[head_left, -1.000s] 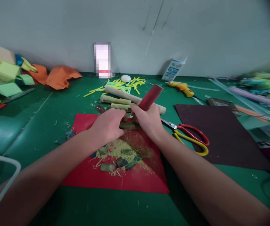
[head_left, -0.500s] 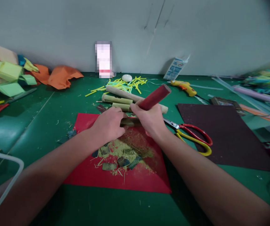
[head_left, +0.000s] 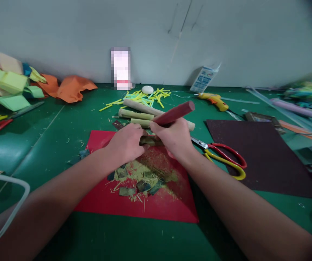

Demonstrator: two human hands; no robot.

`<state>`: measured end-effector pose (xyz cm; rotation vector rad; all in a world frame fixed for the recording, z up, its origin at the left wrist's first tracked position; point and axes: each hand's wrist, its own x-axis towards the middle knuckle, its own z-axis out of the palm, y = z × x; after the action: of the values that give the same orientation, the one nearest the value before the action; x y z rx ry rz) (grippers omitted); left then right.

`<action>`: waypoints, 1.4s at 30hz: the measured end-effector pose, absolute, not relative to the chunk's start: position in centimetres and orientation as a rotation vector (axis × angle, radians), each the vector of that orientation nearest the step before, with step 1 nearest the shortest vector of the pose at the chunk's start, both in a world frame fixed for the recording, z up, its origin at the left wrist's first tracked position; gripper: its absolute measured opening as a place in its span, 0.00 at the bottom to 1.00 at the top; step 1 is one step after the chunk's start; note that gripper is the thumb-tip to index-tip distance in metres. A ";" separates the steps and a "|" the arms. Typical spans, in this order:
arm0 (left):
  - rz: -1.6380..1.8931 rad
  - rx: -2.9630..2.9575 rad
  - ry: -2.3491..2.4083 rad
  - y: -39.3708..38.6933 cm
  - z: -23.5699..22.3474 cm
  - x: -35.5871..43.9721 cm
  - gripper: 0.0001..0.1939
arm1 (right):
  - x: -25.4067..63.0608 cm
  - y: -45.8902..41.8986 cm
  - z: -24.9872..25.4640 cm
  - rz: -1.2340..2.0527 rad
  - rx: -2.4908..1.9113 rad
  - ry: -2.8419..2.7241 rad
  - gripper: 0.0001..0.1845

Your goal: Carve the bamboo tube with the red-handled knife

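My right hand (head_left: 176, 136) is closed round a thick reddish handle (head_left: 175, 113) that slants up to the right; whatever is at its lower end is hidden by my fingers. My left hand (head_left: 127, 141) curls over a short olive-brown bamboo piece (head_left: 152, 140), pressing it down at the far part of a red sheet (head_left: 169, 210). Both hands nearly meet there. Dark green bark-like chips (head_left: 127, 191) and pale shavings (head_left: 141, 170) lie on the sheet nearer to me. Just beyond my hands are more bamboo tubes (head_left: 136, 114).
Scissors (head_left: 225, 157) with red and yellow handles lie at right, partly on a dark sheet (head_left: 254, 156). Behind are a yellow glue gun (head_left: 214, 100), cut yellow strips (head_left: 161, 95) and a propped phone (head_left: 120, 69). Folded papers (head_left: 7, 81) pile at left.
The reddish handle has tipped lower, its free end dropping slightly toward the table. My left hand keeps its place on the bamboo piece. The whole view has shifted very slightly.
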<state>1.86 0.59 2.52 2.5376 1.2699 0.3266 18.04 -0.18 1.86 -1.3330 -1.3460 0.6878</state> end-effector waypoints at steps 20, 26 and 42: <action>0.304 2.575 1.282 0.6 2.6 2.0 0.13 | 18.3 0.1 0.8 0.672 -1.276 -1.246 0.15; 0.295 2.631 1.281 0.5 2.4 2.0 0.11 | 18.1 0.0 0.5 0.562 -1.251 -1.316 0.13; 0.287 2.656 1.267 0.3 2.4 2.2 0.12 | 17.4 -0.6 1.1 0.639 -1.332 -1.253 0.12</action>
<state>2.17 0.26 2.40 2.6562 1.2670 0.2870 17.45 -0.61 1.12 -1.3315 -1.2529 0.6386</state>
